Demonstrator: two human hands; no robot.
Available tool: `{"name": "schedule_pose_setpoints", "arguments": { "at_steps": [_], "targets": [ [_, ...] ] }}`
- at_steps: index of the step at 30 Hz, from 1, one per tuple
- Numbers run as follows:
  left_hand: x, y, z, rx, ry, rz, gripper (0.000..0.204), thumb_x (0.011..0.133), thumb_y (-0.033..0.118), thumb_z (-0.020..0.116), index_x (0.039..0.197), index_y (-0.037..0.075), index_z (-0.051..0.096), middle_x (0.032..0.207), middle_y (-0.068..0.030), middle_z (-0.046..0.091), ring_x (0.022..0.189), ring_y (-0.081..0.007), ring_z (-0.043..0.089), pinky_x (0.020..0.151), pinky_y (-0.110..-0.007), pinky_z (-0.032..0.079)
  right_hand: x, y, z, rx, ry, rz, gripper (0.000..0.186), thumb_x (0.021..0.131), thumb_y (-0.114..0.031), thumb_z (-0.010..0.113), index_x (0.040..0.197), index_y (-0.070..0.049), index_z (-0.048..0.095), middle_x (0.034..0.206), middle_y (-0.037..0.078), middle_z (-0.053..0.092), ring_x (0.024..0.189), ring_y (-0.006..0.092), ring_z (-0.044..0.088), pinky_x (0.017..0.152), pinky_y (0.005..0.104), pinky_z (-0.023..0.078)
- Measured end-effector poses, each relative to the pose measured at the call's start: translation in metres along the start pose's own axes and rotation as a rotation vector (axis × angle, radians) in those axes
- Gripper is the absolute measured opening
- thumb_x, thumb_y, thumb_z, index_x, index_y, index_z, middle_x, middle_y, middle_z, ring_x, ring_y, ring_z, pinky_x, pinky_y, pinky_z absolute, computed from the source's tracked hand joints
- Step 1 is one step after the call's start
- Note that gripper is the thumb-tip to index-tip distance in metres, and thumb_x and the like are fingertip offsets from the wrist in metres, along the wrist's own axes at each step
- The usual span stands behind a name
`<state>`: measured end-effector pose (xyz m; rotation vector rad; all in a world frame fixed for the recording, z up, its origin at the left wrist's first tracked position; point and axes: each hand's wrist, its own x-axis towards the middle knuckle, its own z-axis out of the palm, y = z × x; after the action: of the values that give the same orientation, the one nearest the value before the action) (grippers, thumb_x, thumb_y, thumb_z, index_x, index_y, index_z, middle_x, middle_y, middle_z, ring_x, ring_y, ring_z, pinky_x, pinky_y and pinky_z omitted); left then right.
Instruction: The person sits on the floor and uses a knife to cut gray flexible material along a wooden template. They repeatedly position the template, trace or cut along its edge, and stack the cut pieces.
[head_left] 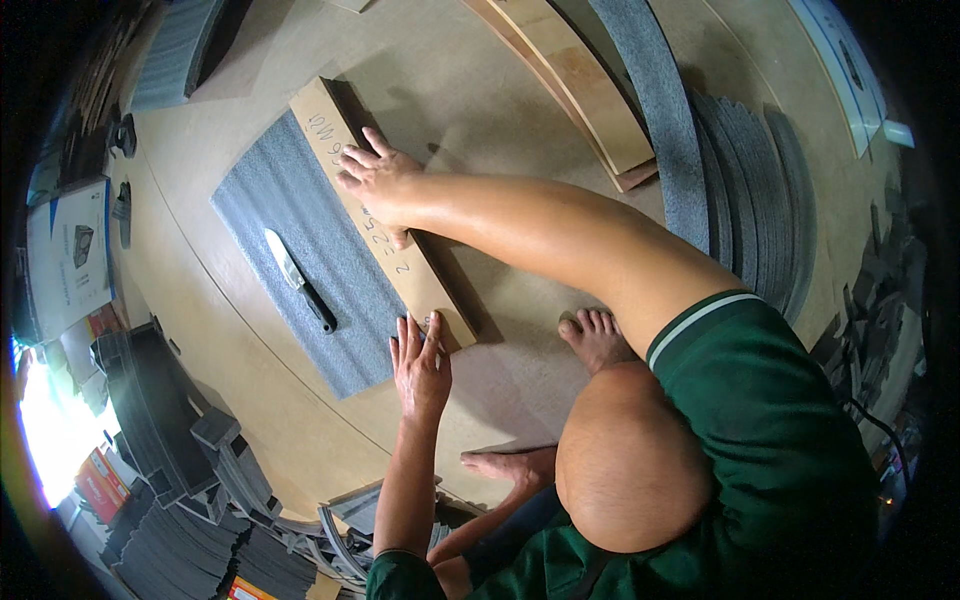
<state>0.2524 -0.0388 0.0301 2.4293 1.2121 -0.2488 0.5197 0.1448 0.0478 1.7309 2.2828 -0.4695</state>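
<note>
While the left hand [422, 378] and right hand [385, 185] rest apart, fingers extended on the board [405, 270] along the right edge of the foam sheet [325, 240], I judge the board stiff, fairly heavy, the foam sheet light, easily dented; I'd grip the board's long sides.

Board [384, 238]: long, straight, light-brown, with dark handwriting along its upper face; its right side is dark.
Board's pose: flat, slanting from far left to near right, along the right long edge of the sheet; whether the sheet runs beneath it is hidden.
Grey sheet [262, 178]: foam-like, in one piece, faintly rippled lengthwise.
Sheet's place: spread flat on the tan floor [190, 300], far edge roughly level with the board's far end.
</note>
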Motion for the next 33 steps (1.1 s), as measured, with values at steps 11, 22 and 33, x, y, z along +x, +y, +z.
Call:
{"name": "schedule_pose_setpoints", "arguments": {
  "at_steps": [11,22,33],
  "targets": [
    [0.0,0.006,-0.003,-0.018,-0.011,-0.024,0.084,0.083,0.008,0.077,0.161,0.023,0.048,0.164,-0.0247,0.043,0.156,-0.0419,0.034,0.126,-0.06,0.028,0.001,-0.003,-0.01,-0.081,0.028,-0.02,0.149,0.053,-0.068,0.094,0.166,0.002,0.026,0.169,0.024,0.033,0.159,0.035,0.028,0.13,0.0672,-0.001],
    [-0.001,0.01,-0.004,-0.004,0.027,-0.015,0.078,0.086,0.011,0.077,0.159,0.024,0.051,0.161,-0.0233,0.047,0.154,-0.0415,0.039,0.124,-0.059,0.031,-0.003,-0.014,-0.024,-0.229,-0.143,-0.05,0.156,0.057,-0.075,0.09,0.166,0.008,0.016,0.174,0.026,0.02,0.162,0.0396,0.018,0.127,0.0703,-0.005],
    [0.047,-0.11,-0.031,-0.235,0.767,-0.515,0.054,0.098,0.039,0.075,0.132,0.0,0.06,0.116,-0.0177,0.063,0.113,-0.0356,0.058,0.101,-0.047,0.047,0.004,-0.012,-0.013,-0.179,-0.048,-0.004,0.157,0.053,-0.072,0.094,0.166,0.007,0.017,0.172,0.025,0.024,0.161,0.039,0.021,0.13,0.0669,0.001]
  ]
}}
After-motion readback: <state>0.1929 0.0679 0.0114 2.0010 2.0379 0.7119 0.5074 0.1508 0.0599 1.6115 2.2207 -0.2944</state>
